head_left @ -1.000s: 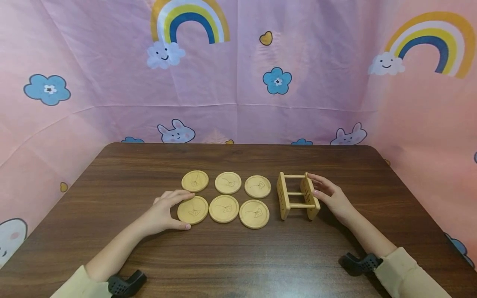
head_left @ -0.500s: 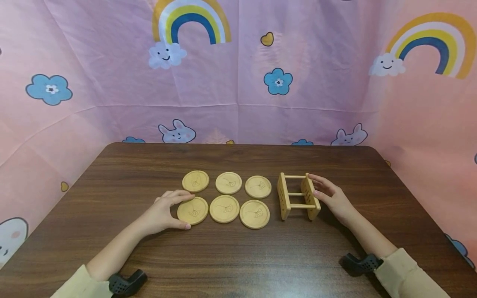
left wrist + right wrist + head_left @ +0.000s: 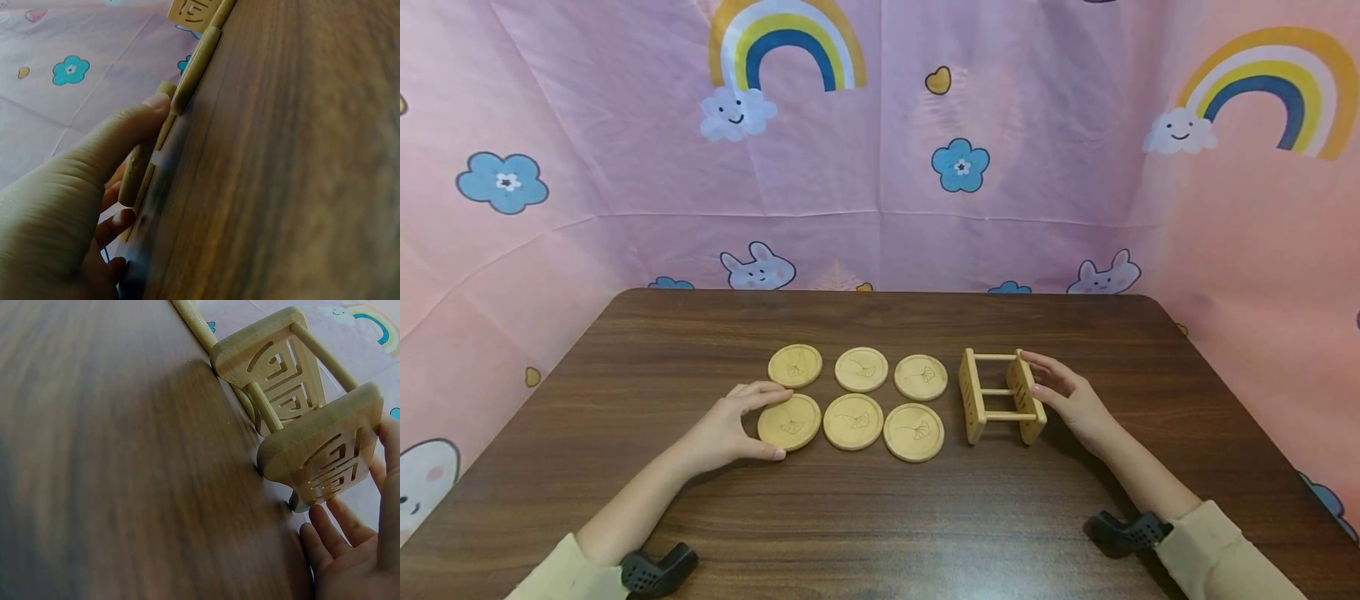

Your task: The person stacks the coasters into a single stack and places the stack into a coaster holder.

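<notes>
In the head view my left hand [image 3: 726, 429] pinches the near-left round wooden coaster [image 3: 789, 422] at its edge, thumb on the near side and fingers on the far side. The left wrist view shows that coaster [image 3: 139, 169] tilted against the others. Like the rest, it bears a leaf drawing. My right hand [image 3: 1075, 408] touches the outer side of a small wooden rack [image 3: 976, 400], its fingers fairly straight. The rack has two cut-out side panels [image 3: 334, 453] joined by dowels. Its lower fingers lie loose beside the panel in the right wrist view.
Several more coasters lie flat between the held one and the rack: a far row with a left coaster [image 3: 795, 366], and a near row ending in a right coaster [image 3: 913, 432]. All are on the dark wooden table [image 3: 865, 533]. A patterned pink curtain [image 3: 880, 167] stands behind.
The coaster in the left hand has shifted slightly, its near edge a little higher. Both hands and the rack stay in place; the head view has drifted a little.
</notes>
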{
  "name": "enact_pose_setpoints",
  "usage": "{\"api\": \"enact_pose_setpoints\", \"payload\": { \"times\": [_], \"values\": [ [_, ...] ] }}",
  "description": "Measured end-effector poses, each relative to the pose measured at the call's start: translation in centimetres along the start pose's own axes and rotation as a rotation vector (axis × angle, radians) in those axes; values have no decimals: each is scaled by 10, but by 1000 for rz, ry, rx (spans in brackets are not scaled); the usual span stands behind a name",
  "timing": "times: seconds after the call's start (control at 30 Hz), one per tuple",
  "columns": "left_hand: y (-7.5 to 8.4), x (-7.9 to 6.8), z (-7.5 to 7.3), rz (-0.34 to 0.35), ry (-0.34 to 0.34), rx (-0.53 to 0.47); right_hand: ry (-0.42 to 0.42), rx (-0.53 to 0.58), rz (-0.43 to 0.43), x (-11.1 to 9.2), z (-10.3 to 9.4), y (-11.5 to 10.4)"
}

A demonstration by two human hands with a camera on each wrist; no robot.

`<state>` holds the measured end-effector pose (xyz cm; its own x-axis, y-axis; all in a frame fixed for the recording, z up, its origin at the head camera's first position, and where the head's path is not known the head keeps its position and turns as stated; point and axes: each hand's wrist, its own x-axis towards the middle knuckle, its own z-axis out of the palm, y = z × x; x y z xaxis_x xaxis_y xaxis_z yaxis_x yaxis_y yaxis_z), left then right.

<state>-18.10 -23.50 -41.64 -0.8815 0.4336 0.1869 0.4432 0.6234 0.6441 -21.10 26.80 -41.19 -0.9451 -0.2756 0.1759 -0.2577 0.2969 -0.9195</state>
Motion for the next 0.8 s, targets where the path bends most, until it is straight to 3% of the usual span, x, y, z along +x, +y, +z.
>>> {"api": "enact_pose_setpoints", "payload": {
  "times": [0.8],
  "values": [
    [8,12,6,2,29,-102,-6,16,-5,0,0,1]
  ]
}}
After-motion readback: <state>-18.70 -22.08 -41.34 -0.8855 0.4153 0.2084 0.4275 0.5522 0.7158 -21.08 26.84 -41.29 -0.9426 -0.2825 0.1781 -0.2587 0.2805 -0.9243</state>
